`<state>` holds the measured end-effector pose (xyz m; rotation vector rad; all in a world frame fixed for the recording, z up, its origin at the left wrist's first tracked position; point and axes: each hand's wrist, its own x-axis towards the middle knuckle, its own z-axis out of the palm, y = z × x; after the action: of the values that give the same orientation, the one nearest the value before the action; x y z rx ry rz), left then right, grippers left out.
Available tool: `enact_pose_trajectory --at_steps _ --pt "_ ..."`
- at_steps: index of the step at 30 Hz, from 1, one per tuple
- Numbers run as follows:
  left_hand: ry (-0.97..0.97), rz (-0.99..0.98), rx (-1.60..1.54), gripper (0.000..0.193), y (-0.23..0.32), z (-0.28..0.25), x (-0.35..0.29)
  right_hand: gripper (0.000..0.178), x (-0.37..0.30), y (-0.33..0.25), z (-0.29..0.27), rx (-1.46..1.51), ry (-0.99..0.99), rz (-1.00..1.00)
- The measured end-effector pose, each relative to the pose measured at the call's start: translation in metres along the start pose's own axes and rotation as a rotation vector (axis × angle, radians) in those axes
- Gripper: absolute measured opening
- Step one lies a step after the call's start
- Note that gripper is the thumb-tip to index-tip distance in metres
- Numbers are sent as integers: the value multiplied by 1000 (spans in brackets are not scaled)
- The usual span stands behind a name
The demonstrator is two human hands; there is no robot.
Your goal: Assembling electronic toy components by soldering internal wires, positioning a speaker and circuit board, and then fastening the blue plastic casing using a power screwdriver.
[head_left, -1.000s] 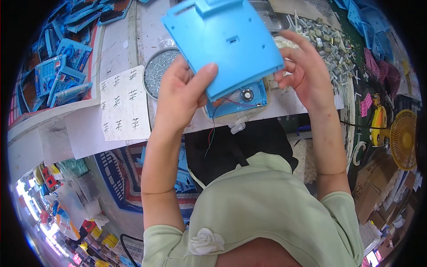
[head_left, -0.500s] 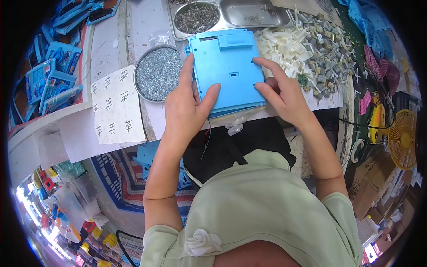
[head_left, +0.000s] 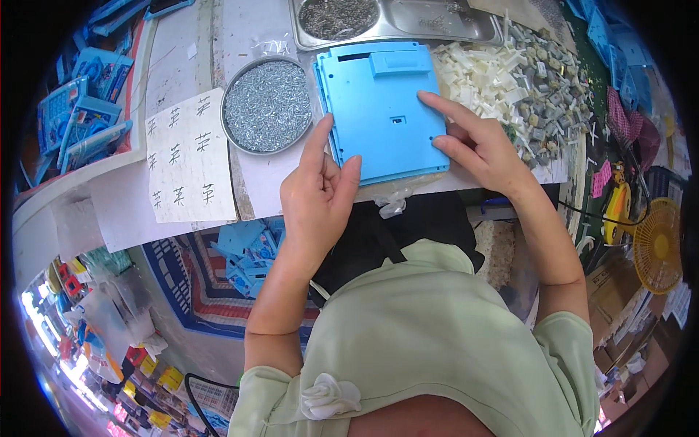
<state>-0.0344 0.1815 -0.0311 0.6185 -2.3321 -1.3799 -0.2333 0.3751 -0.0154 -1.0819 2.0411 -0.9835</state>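
left hand [head_left: 320,193] sits half open on my feed, forefinger and thumb spread, their tips at the left side and lower left corner of the blue case [head_left: 382,109]. right hand [head_left: 480,149] is much the same: i see forefinger and thumb apart, tips at the case's right edge, the other fingers curled under. neither has closed into a grasp; the case lies between them, flat on the bench [head_left: 164,62], at upper centre of the frame. i can't make out what is under it, though a clear bag [head_left: 393,206] pokes out below its near edge. left of it i have a round bowl [head_left: 263,151] of screws [head_left: 266,105], then a handwritten sheet [head_left: 164,200]. white parts [head_left: 473,76] and grey parts [head_left: 546,95] heap toward the upper right, just below a metal tray [head_left: 451,29] at the top.
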Motion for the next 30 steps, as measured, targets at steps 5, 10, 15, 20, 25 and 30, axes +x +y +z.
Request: enact_pose_trajectory --at_steps 5,10,15,20,25,30 --pt "-1 -68 -133 60 -14 2 -4 61 -1 5 6 -33 43 -155" --pt "33 -93 -179 59 -16 6 -9 57 -3 3 0 139 -19 -12" --pt "31 -91 15 55 -11 6 -10 50 -5 -1 7 -176 81 -102" --pt "-59 -189 -66 52 -14 -7 -6 48 4 -9 -7 -380 6 -122" --pt "-36 -181 -72 29 -27 -54 19 38 21 -55 -29 -741 -96 -243" --pt "123 156 727 13 -42 -86 56 21 61 -90 -36 -1030 -239 -555"
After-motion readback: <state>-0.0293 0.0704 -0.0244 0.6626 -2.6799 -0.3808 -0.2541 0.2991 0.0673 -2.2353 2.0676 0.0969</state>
